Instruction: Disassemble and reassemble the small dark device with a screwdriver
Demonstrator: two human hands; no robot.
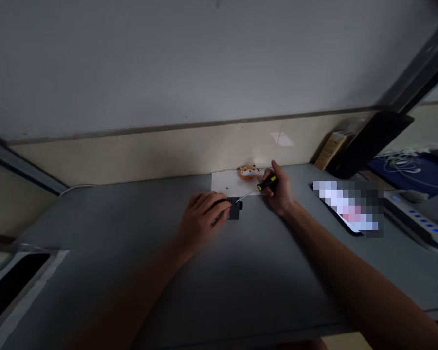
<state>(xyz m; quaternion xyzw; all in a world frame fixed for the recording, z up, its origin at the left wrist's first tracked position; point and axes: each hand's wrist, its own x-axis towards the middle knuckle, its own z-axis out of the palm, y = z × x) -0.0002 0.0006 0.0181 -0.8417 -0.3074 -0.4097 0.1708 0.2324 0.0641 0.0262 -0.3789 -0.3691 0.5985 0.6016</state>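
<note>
the right hand (279,192) gripped the screwdriver (267,183) by its fat handle, a good spot. the left hand (204,214) curled over a small dark box (234,212), near side of the white paper (219,182); any pinch was hidden. the box seemed light, hard and slidey.

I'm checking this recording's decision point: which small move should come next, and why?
Probably tilt the screwdriver more upright with the right hand: its shaft slants low to the dark part, where the left hand lies. Whether its tip is seated is too small to tell.
</note>
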